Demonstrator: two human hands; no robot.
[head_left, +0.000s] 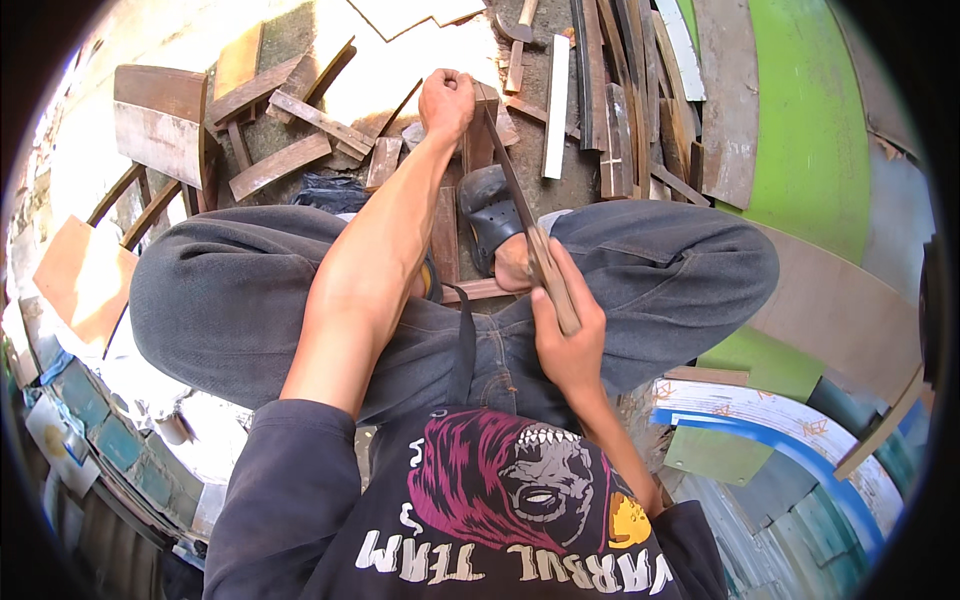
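Note:
My right hand (572,330) is wrapped around the pale wooden handle of a handsaw (512,180). Its long, dark blade is seen nearly edge-on and points away from me, the far end crossing a brown wooden piece (478,140). Stretched out ahead, my left hand (447,103) is closed at the far end of that piece; its fingertips are partly hidden. A dark clog (488,215) on my right foot is beside the piece, under the blade. Another board (445,235) lies between my feet.
Scrap wood (285,165) lies in a loose pile at the far left. A hammer (517,28) is at the top. Long planks (625,100) and a white strip (556,105) lie on the right, next to a green panel (810,110). My bent knees flank the work.

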